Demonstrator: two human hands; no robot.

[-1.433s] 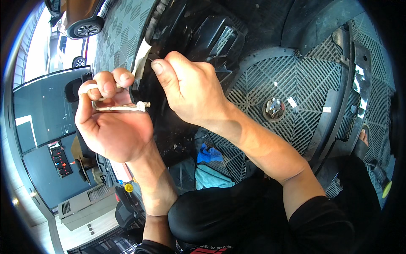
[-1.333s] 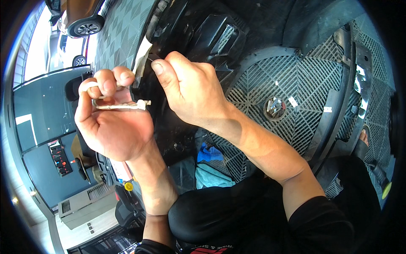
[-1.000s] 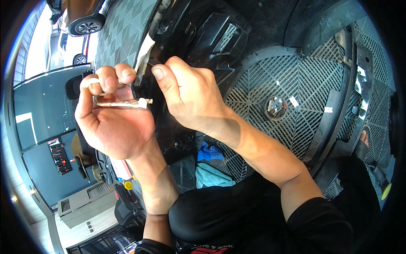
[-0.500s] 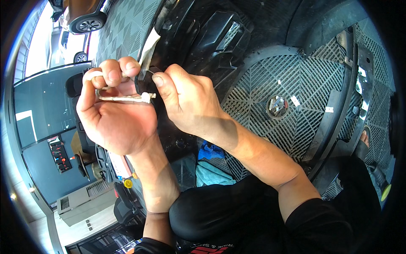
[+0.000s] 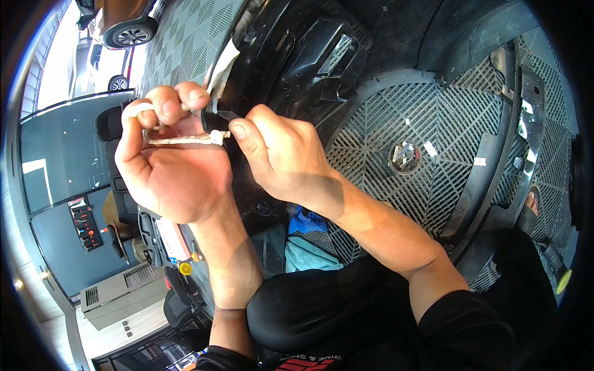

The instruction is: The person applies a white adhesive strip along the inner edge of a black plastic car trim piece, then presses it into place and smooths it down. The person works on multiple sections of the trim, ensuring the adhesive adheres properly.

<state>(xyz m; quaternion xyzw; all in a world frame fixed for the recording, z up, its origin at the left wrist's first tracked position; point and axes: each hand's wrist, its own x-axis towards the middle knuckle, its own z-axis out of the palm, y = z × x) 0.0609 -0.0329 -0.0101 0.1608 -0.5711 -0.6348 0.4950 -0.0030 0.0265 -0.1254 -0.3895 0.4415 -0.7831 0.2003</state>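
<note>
Grated grey floor (image 5: 371,139) spreads through a workshop, with a brown car (image 5: 127,13) parked at upper left. Across the top lies a large black panel (image 5: 396,40); its curved lower edge frames a wide view of the floor, where a round dish (image 5: 391,162) holds small bits. Along the panel's left edge stands a pale strip (image 5: 223,67), just beyond the left hand's fingertips. That left hand (image 5: 179,167) is palm up, fingers loosely curled round a cream cord (image 5: 180,140), which loops over them and lies across the palm. Its knotted end reaches right beside the right thumb; whether they touch is hard to tell. Closed tightly, the right hand (image 5: 284,151) pinches a thin grey piece (image 5: 228,114) pointing toward the strip. Only a narrow gap parts the hands. Below them, near the person's lap, lie blue (image 5: 307,221) and teal cloths (image 5: 311,255).
</note>
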